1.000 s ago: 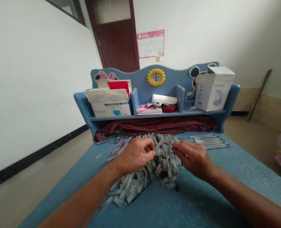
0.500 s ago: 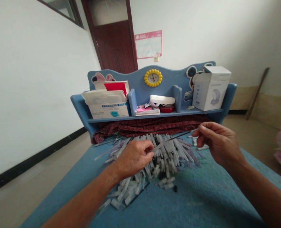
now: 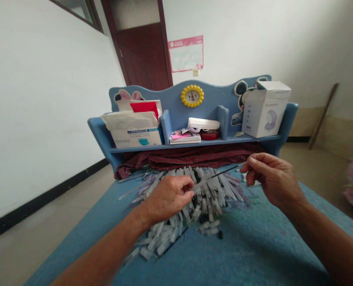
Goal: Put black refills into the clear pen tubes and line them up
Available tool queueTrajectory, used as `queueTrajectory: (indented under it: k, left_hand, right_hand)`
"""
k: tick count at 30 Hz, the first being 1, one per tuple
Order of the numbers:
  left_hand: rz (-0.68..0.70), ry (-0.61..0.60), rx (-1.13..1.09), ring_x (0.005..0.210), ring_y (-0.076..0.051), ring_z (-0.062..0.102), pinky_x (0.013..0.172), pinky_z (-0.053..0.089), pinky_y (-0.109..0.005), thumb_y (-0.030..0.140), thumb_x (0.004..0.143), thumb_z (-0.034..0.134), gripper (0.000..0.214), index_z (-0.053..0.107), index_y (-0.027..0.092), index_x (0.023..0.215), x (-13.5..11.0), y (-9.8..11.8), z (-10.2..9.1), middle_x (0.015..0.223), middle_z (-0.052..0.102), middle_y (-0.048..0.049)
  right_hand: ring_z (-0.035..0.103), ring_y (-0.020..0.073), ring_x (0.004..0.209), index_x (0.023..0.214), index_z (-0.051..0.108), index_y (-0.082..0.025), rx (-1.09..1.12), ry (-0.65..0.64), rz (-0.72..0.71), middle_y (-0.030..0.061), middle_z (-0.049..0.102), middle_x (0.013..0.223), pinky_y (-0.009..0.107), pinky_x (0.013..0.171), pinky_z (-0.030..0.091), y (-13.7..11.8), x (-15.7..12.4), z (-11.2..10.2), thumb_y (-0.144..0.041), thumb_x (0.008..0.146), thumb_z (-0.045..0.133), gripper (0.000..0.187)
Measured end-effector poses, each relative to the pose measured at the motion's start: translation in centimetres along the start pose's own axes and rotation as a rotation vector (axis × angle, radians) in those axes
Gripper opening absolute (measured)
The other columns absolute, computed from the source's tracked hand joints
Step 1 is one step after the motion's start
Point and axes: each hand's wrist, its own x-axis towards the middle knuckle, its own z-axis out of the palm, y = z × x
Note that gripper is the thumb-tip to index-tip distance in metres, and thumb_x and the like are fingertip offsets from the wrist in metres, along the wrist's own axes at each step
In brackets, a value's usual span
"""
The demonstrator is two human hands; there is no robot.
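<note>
My left hand (image 3: 172,194) pinches a short, translucent tube like a pen cap or barrel (image 3: 198,185) between thumb and finger. My right hand (image 3: 273,174), also closed in a pinch, grips the clear end of a thin pen refill (image 3: 224,171) with a dark middle. The refill slants down leftward, and its far end meets or enters the tube; exactly how far I cannot tell. Beneath both hands a heap of translucent pen parts (image 3: 209,198) spreads over the blue table (image 3: 239,254). A small black piece (image 3: 220,234) lies at the heap's near edge.
Behind the heap lies a red checked cloth (image 3: 191,157) under a blue shelf (image 3: 152,149). The shelf carries a mask box (image 3: 134,137), papers (image 3: 185,139), a red round tin (image 3: 210,135) and a white box (image 3: 266,113). White pieces (image 3: 255,183) lie behind my right hand.
My right hand has shifted very slightly left with the refill. My left hand stays almost still, and the view has tilted a little.
</note>
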Motion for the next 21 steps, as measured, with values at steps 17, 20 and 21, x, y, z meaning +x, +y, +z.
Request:
queueTrajectory:
  k: [17,20,21]
  left_hand:
    - [-0.088,-0.137,-0.287,0.051,-0.009,0.045,0.052,0.034,-0.019,0.022,0.070,0.058,0.008,0.061,0.015,0.067,-0.17,0.46,0.27,0.054,0.051,0.0052]
    - [-0.124,-0.143,-0.334,0.051,-0.009,0.043,0.051,0.033,-0.019,0.024,0.069,0.059,0.010,0.061,0.014,0.068,-0.15,0.48,0.31,0.053,0.048,0.0054]
    - [-0.132,-0.149,-0.354,0.051,-0.009,0.042,0.050,0.033,-0.019,0.024,0.069,0.059,0.010,0.061,0.014,0.068,-0.15,0.51,0.35,0.053,0.048,0.0054]
  right_hand:
    - [0.054,0.0106,0.037,0.075,0.058,-0.014,0.070,-0.036,0.180,0.0030,0.066,0.058,0.020,0.034,0.038,0.54,0.22,-0.17,-0.032,0.067,0.073,0.025]
    - [0.054,0.0103,0.036,0.074,0.058,-0.014,0.071,-0.059,0.214,0.0030,0.066,0.058,0.019,0.033,0.038,0.65,0.20,-0.20,-0.032,0.066,0.073,0.025]
    - [0.053,0.0102,0.036,0.074,0.058,-0.014,0.071,-0.072,0.224,0.0030,0.066,0.058,0.019,0.033,0.038,0.73,0.14,-0.13,-0.032,0.066,0.073,0.025]
